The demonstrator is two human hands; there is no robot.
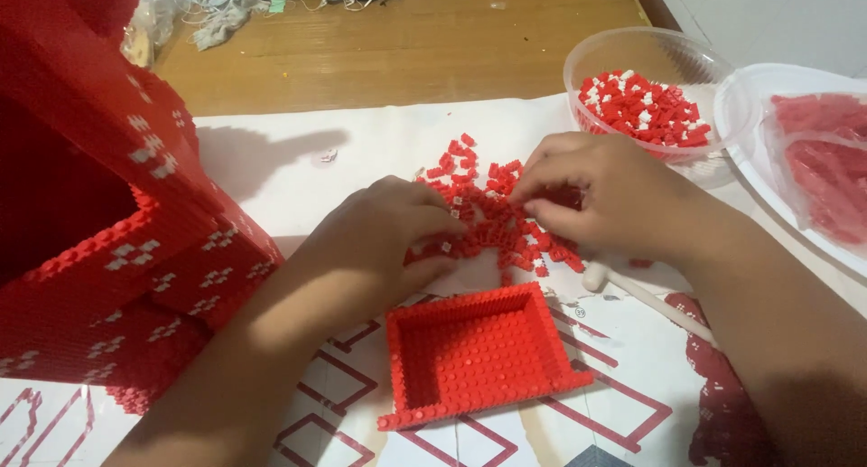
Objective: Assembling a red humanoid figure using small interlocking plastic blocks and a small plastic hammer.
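Observation:
A loose pile of tiny red and white bricks [492, 216] lies on a white printed instruction sheet [298, 169]. My left hand [375, 241] rests at the pile's left edge, thumb and fingers pinched on small red bricks. My right hand [601, 200] comes in from the right, fingertips pressed into the pile; whether it holds a brick is hidden. Just in front of both hands sits a small red brick-built open tray [474, 354] with low walls on three sides.
A large red brick-built structure [108, 223] with white patterns fills the left side. A clear plastic bowl [650, 51] of red and white bricks stands at the back right, beside a white plate [795, 151] holding bagged red bricks. A white stick-like tool [632, 291] lies under my right wrist.

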